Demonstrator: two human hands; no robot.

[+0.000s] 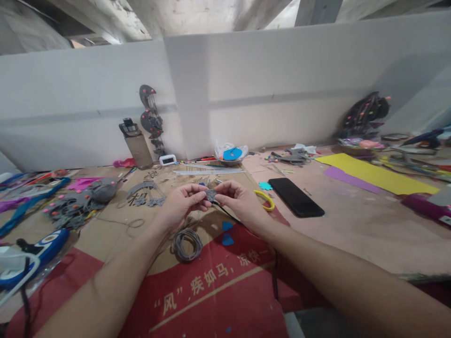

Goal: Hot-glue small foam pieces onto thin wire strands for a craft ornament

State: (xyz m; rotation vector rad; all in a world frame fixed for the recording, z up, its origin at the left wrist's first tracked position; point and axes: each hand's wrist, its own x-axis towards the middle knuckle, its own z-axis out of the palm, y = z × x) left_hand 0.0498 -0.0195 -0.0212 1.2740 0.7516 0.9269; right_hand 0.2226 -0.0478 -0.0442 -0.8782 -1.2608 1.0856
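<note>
Between the fingertips of both hands is a small grey felt piece (210,195), raised above a flattened cardboard sheet (211,300). My left hand (185,203) pinches its left side. Its right side is pinched by my right hand (239,201). What lies under the thumbs is hidden. Below the hands rests a coil of grey cord (188,245), and two blue cut-outs (227,239) lie right of it. Yellow-handled scissors (266,201) sit partly behind my right hand. To the left is a grey felt crescent with flower shapes (146,192).
A black phone (296,197) lies on the right, before yellow sheets (377,173). A bottle (138,146) stands near the wall by a hanging felt ornament (151,117). Grey felt pieces (82,202) pile at left, and a blue power strip (52,251) sits nearer. Rulers (209,172) lie behind the hands.
</note>
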